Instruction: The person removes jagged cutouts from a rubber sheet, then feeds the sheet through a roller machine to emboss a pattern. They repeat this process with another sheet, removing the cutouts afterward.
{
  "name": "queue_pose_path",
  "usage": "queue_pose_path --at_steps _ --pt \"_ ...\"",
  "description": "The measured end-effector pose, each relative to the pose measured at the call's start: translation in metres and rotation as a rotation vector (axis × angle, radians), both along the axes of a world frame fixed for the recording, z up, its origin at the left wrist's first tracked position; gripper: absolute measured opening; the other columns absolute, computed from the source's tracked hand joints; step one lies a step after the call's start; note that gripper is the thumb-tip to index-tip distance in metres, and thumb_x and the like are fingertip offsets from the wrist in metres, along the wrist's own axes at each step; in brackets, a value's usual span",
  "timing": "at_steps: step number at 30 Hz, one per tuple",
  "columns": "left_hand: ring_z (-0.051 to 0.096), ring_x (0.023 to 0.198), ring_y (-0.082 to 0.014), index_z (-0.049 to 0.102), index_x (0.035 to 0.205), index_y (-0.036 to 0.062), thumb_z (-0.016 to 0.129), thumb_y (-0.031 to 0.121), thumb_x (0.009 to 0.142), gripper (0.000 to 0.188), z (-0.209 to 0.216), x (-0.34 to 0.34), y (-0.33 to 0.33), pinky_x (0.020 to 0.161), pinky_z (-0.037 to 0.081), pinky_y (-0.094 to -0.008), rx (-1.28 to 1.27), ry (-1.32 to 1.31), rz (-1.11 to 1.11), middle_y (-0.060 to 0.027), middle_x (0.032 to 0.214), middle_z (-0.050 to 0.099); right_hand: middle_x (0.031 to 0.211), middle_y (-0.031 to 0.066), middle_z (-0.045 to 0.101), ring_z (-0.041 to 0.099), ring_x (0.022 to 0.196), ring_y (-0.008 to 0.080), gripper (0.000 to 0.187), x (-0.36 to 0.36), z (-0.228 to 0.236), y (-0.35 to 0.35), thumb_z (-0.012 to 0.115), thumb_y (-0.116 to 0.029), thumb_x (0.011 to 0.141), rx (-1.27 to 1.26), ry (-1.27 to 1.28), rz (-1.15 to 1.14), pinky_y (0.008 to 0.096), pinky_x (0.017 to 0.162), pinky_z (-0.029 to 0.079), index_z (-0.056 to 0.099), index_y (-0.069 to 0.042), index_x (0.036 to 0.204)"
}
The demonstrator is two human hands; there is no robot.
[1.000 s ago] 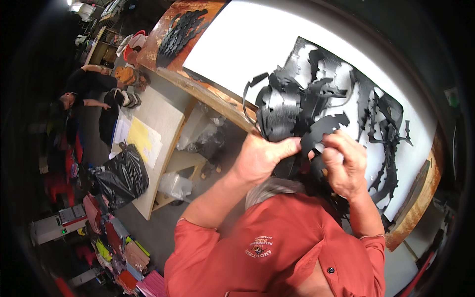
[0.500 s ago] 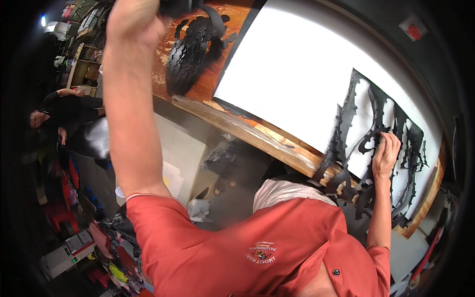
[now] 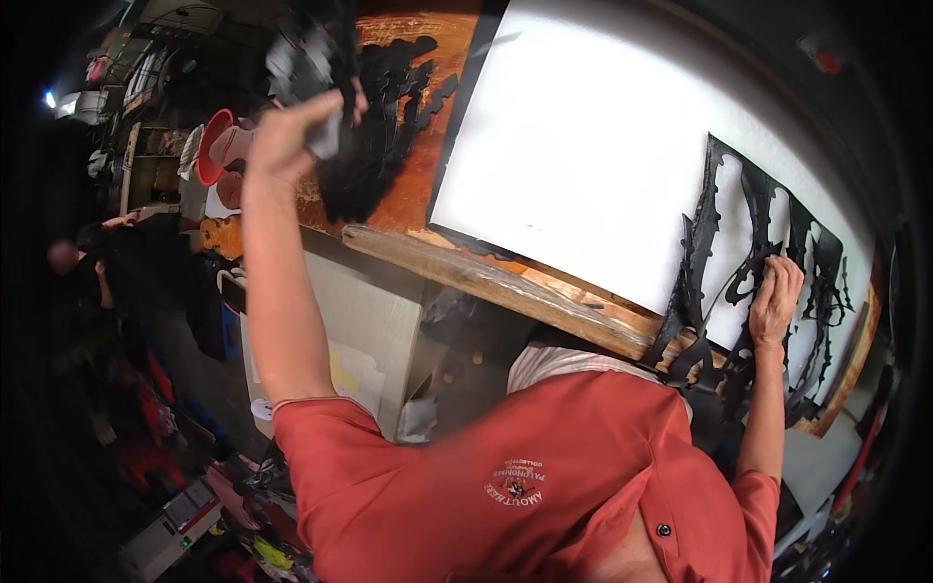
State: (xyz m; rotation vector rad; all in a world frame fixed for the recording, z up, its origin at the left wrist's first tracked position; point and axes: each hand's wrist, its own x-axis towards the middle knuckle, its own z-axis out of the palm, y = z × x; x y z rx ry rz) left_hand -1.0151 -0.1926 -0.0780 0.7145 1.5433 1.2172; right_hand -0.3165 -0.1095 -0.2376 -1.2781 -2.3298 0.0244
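Note:
At the upper left, my left hand [image 3: 288, 141] is blurred by motion, its fingers closed round black cut pieces [image 3: 309, 63] with grey, shiny patches. Their exact shape is smeared. Beside it, a heap of black cut pieces with wavy edges [image 3: 384, 126] lies on a worn orange-brown wooden table. On the right, my right hand [image 3: 777, 303] rests on a black cut-out sheet [image 3: 702, 209], fingers bent and close together at one of its strips. This sheet is full of holes, with toothed edges, and lies on a white board [image 3: 573, 146]. Some strips hang over the near edge.
A wooden rail [image 3: 486, 277] runs along the table's near edge. Left of the table are a red-rimmed bowl-like thing [image 3: 216, 146] and a pale cabinet [image 3: 374, 291]. Another person in dark clothes [image 3: 160, 253] is at the far left. A machine [image 3: 180, 520] stands lower left.
My left hand has come down and nearer from the top edge, with black pieces now showing in it above the heap. My right hand stays at the cut-out sheet. The view has shifted slightly.

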Motion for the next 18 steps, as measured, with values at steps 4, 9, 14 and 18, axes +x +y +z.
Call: queue_pose_path --at_steps 4,9,14,18 --pt "0.077 0.096 -0.0262 0.067 0.126 -0.0052 0.074 -0.006 0.091 0.035 -0.068 -0.014 -0.047 0.088 0.066 -0.0417 -0.277 -0.046 0.191 -0.0160 0.115 0.076 0.120 0.0193 0.066 0.061 0.118 0.0390 0.019 -0.002 0.002 0.000 0.055 0.001 0.100 -0.004 -0.007 -0.004 0.0460 0.106 0.048 0.066 0.002 0.116" --pt "0.077 0.095 -0.0249 0.067 0.125 -0.0040 0.077 -0.008 0.088 0.039 -0.074 -0.033 -0.061 0.086 0.065 -0.0385 -0.237 -0.078 0.203 -0.0125 0.111 0.076 0.119 0.0200 0.066 0.061 0.118 0.0394 0.018 -0.002 0.001 0.001 0.056 0.001 0.100 0.002 0.013 -0.009 0.0462 0.106 0.048 0.067 0.002 0.115" --pt "0.072 0.106 -0.0204 0.070 0.126 0.0056 0.086 0.009 0.083 0.046 -0.074 -0.038 -0.073 0.089 0.057 -0.0376 -0.456 0.215 0.354 -0.0073 0.120 0.074 0.117 0.0184 0.066 0.062 0.113 0.0389 0.027 -0.005 0.007 0.002 0.060 0.001 0.089 0.030 0.066 0.024 0.0476 0.103 0.048 0.070 0.000 0.114" --pt "0.062 0.071 -0.0089 0.070 0.115 0.0116 0.088 0.024 0.088 0.036 -0.090 -0.072 -0.100 0.062 0.051 -0.0242 -0.415 0.331 0.332 0.0008 0.092 0.069 0.110 0.0185 0.067 0.063 0.111 0.0391 0.022 -0.011 0.016 0.001 0.064 0.002 0.087 0.057 0.127 0.051 0.0490 0.098 0.051 0.069 0.001 0.109"
